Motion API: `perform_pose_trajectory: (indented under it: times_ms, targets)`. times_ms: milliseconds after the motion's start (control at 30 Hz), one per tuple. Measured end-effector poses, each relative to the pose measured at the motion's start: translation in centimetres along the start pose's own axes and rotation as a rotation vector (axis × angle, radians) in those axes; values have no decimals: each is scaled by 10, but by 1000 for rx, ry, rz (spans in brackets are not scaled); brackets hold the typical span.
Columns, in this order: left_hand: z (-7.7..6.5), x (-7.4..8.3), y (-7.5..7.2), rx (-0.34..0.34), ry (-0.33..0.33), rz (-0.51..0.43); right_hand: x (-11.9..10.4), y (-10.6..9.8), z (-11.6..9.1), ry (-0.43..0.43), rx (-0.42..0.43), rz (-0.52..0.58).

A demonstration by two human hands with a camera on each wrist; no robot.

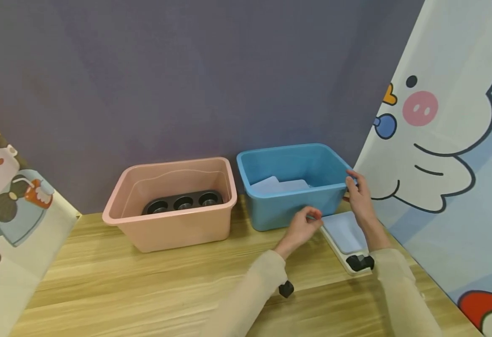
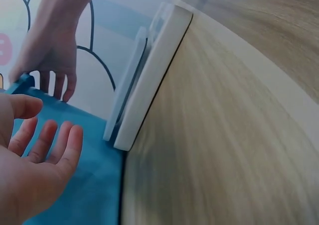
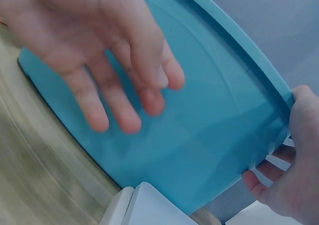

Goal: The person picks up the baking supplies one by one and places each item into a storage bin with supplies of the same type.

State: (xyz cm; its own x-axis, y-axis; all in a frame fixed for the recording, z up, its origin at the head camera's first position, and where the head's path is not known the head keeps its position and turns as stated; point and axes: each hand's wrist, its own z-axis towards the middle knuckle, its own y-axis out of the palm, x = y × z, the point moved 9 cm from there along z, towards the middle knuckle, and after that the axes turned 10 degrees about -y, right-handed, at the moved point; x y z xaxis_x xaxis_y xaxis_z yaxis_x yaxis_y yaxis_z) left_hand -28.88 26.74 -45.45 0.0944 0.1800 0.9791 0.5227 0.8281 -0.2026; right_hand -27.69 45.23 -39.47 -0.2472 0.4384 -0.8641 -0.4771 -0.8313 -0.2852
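Observation:
A blue plastic bin (image 1: 292, 206) stands against the back wall, with pale flat pieces (image 1: 279, 185) inside it. My right hand (image 1: 359, 194) grips the rim at the bin's right corner, thumb on one side and fingers on the other, as the right wrist view also shows. In front of the bin's near wall my left hand (image 1: 302, 229) hovers with loosely bent fingers and nothing between them. Just right of it a flat white item (image 1: 338, 252) with a pale blue panel (image 1: 346, 231) on top lies against the bin's front.
To the left stands a pink bin (image 1: 178, 231) with a dark muffin tin (image 1: 183, 202) inside. Both bins rest on a wood-grain table (image 1: 145, 290). A grey wall (image 1: 187, 84) rises behind, and a cartoon-printed panel (image 1: 452, 178) borders the right side.

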Motion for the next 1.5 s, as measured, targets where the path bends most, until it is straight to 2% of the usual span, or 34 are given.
perform_pose_trajectory:
  times_ms: [267,633,1000,1100,1333,1500]
  targets:
    - [9,-10,14,27,-41,-73,8,2,3,-14,-5,13]
    - [15,-24,32,61,-107,-70,6,0,1,-25,8,11]
    - [16,-36,43,117,-189,23,7,1,1,-50,4,5]
    - [17,-38,45,122,-194,44,8,2,0,-50,2,-1]
    - [16,-41,48,120,-198,205,7,2,-2,-43,3,-7]
    - [16,-39,46,125,-201,240,5,2,-1,-48,6,-25]
